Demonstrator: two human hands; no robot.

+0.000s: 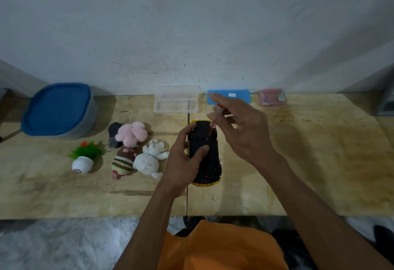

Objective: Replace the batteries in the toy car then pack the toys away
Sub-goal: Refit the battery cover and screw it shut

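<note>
A person stands at a wooden bench (298,163), early in the job. The car (205,152) lies upside down at the middle, black underside up, the left hand (185,158) gripping its side with curled fingers. The right hand (238,126) pinches a red screwdriver (215,120), tip at the underside, other fingers spread. Seemingly the battery cover is being unscrewed. No batteries are visible. The soft toys (138,152) lie unpacked left of the car, and the blue-lidded tub (59,109) is shut.
</note>
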